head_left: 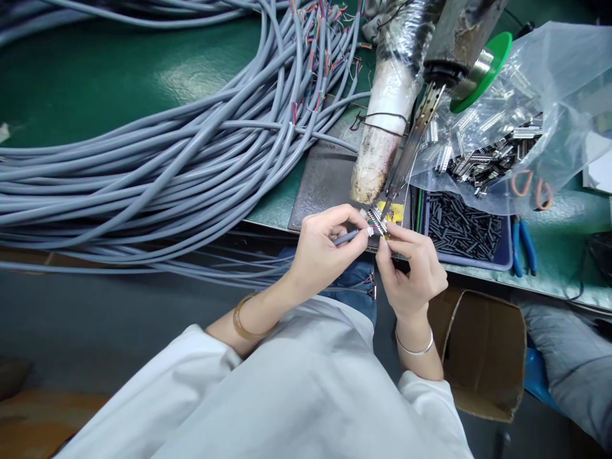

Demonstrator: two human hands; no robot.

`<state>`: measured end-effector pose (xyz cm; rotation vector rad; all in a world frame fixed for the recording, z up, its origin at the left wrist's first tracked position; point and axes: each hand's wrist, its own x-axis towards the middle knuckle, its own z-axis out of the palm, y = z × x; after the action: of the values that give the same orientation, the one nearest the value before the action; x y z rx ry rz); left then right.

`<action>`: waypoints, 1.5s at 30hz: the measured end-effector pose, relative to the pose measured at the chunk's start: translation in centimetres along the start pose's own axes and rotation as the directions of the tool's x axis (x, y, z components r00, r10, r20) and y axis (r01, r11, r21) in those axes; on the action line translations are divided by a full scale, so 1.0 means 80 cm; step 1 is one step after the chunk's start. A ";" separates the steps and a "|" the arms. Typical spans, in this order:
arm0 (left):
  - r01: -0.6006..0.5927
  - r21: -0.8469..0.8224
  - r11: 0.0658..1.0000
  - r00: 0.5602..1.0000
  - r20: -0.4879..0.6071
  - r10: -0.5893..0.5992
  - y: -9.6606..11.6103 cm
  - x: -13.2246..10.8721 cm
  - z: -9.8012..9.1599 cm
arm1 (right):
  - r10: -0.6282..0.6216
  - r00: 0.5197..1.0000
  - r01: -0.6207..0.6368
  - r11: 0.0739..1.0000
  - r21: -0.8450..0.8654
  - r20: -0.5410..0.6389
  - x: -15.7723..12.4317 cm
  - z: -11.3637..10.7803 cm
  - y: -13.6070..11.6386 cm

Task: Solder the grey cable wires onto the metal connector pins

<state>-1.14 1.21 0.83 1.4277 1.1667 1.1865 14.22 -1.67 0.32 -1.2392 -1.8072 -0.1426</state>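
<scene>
My left hand (320,250) is closed around the end of a grey cable (345,238) whose coloured wire tips stick out to the right. My right hand (411,268) pinches a small metal connector (378,223) against those wire tips. Both hands meet at the bench's front edge, on a grey metal plate (320,178), just under the tip of a soldering iron (406,153) that slants down from above. A yellow pad (393,211) lies right behind the connector.
A large bundle of grey cables (157,159) covers the green bench (95,76) at left. A clear bag of metal connectors (497,146), a blue tray of black sleeves (463,229), blue-handled pliers (523,245) and a solder spool (482,70) sit right. A cardboard box (482,350) stands below.
</scene>
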 end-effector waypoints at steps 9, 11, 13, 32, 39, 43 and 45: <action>-0.030 -0.139 0.990 0.999 0.030 0.034 0.002 -0.006 -0.001 | 0.273 0.962 -0.266 0.945 0.191 -0.013 -0.001 0.001 -0.006; -0.070 -0.093 0.993 0.997 0.003 0.071 0.001 -0.006 -0.001 | 0.199 0.979 -0.192 0.971 0.145 -0.035 -0.002 0.004 -0.006; -0.137 -0.019 0.990 0.990 -0.027 0.137 -0.001 -0.005 0.000 | 0.136 0.990 -0.130 0.986 0.109 -0.049 -0.002 0.006 -0.005; -0.389 0.265 0.882 0.910 -0.043 0.413 0.005 0.007 0.000 | 0.124 0.991 -0.118 0.985 0.124 -0.047 0.012 0.007 -0.004; -0.371 0.265 0.890 0.919 -0.033 0.392 0.014 0.005 -0.004 | 0.102 0.994 -0.099 0.992 0.073 -0.038 0.015 0.002 -0.010; -0.334 0.251 0.909 0.939 0.004 0.344 0.014 0.004 -0.008 | 0.037 0.999 -0.037 0.999 0.025 -0.004 0.011 -0.001 -0.009; -0.321 0.253 0.913 0.945 0.021 0.326 0.012 0.003 -0.009 | 0.007 1.000 -0.007 1.000 0.009 0.022 0.008 -0.001 -0.008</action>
<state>-1.77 1.40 1.90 1.8625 1.1572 1.3147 13.76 -1.61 1.06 -1.2452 -1.8200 -0.1175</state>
